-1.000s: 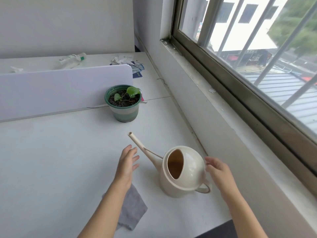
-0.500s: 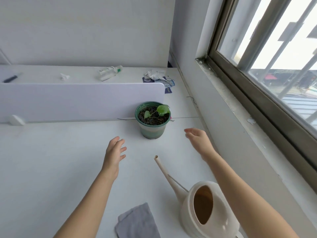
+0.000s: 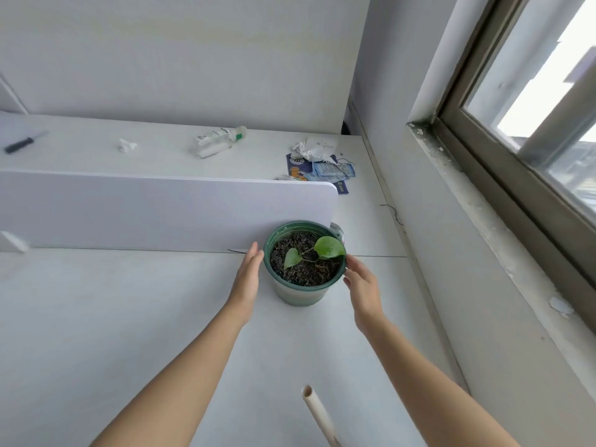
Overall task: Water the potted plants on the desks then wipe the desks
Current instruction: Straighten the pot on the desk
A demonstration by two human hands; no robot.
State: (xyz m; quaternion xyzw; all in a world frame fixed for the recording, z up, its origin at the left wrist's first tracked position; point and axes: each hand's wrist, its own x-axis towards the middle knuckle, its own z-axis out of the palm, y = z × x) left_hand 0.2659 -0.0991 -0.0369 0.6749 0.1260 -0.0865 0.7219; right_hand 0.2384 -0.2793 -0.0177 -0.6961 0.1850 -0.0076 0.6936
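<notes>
Flanking the plant pot point(image 3: 303, 293), open hands point(image 3: 248, 279) point(image 3: 362, 285) grip nothing; only the watering-can spout point(image 3: 317, 414) shows.

Near desk point(image 3: 129, 333): white top, meets the far desk along a seam at the divider's foot.
Plant pot point(image 3: 303, 293): green, stands on the near desk at its 1 o'clock, just before the divider point(image 3: 161, 214).
Far desk point(image 3: 96, 156): white, behind the divider.
On the far desk: knife point(image 3: 22, 144) at 10 o'clock; crumpled scrap point(image 3: 127, 145); bottle point(image 3: 219, 141) lying flat at 12 o'clock; crumpled paper and blue packets point(image 3: 322, 166) at 2 o'clock.
</notes>
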